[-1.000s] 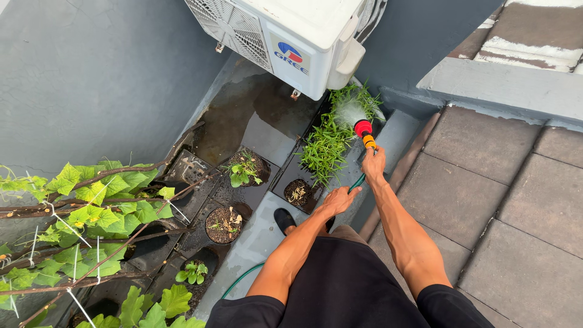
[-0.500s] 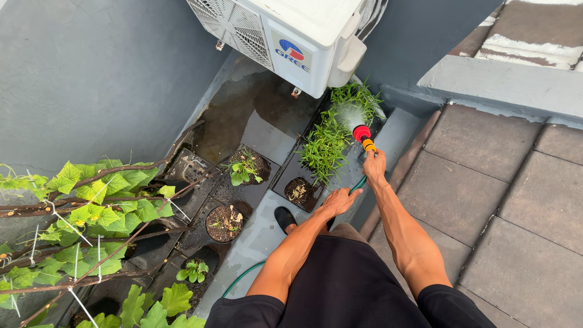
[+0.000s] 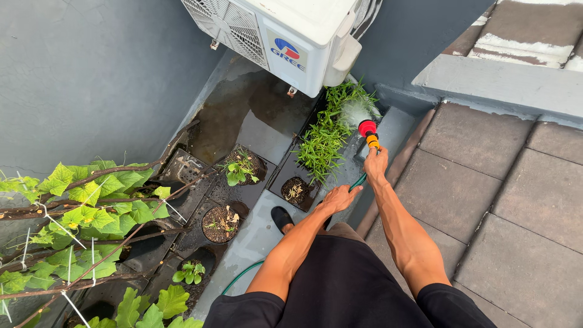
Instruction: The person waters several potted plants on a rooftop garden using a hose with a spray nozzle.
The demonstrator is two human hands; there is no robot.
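My right hand [image 3: 375, 163] grips an orange-and-red spray nozzle [image 3: 367, 132] at the end of a green hose [image 3: 357, 181]. Water sprays from the nozzle onto a black trough of thin green leafy plants [image 3: 328, 135]. Lower and to the left, my left hand [image 3: 339, 198] is closed around the green hose just behind the nozzle. The hose runs under my arms and shows again by my leg as a green hose loop [image 3: 242, 276]. My black shoe [image 3: 283, 217] stands on the grey ledge [image 3: 255, 240].
A white air-conditioner unit [image 3: 291, 36] hangs on the grey wall above wet ground [image 3: 243, 115]. Black pots with soil and seedlings [image 3: 222, 223] sit in trays at the left. A leafy vine on sticks [image 3: 91, 212] fills the lower left. Roof tiles [image 3: 486, 182] lie to the right.
My right hand has shifted the nozzle slightly right and up along the trough, and the spray now falls on the far end of the plants. The left hand keeps its hold.
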